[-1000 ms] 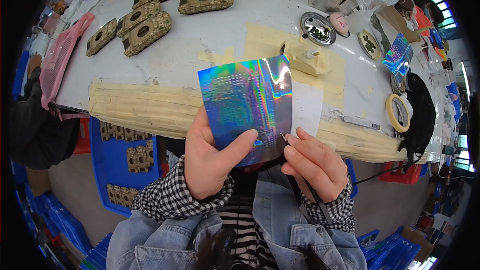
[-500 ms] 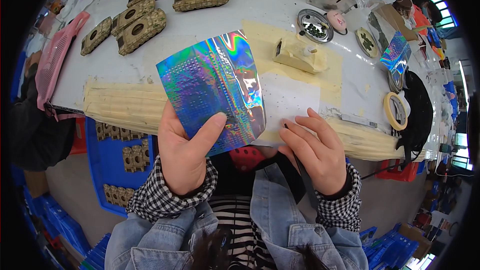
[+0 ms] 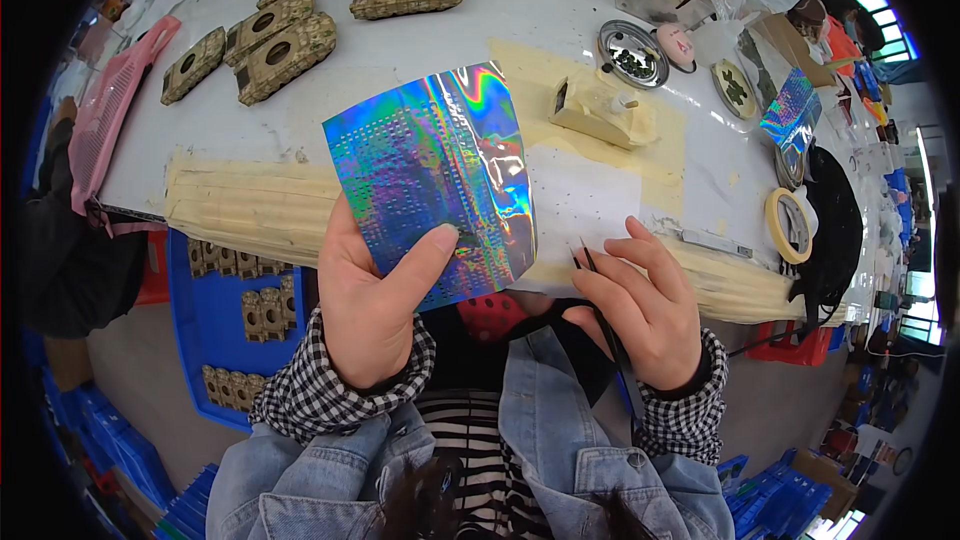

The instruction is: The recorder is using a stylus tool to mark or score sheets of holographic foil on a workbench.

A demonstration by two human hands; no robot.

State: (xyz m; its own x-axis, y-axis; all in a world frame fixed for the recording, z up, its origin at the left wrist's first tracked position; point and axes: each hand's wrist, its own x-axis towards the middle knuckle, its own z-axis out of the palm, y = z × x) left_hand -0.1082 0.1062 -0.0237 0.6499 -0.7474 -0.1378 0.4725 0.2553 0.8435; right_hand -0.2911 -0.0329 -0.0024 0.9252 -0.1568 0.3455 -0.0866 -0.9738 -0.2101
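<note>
My left hand is closed on a shiny holographic sheet, thumb on top and fingers hidden beneath. Rows of small pale marks run across the sheet. To its right, my right hand grips dark tweezers. Their two thin tips stand slightly apart over the near part of a white paper, short of the sheet's right edge. Tiny dark specks are scattered on that paper. Whether the tips hold anything is too small to tell.
Several camouflage-patterned toy tank hulls stand at the back left, more in a blue tray below. A cream taped block with a peg, a round metal dish of dark green bits and a tape roll lie rightward.
The sheet has shifted slightly right with my left hand. My right hand has moved a little right and nearer me, and the tweezer tips now show apart.
</note>
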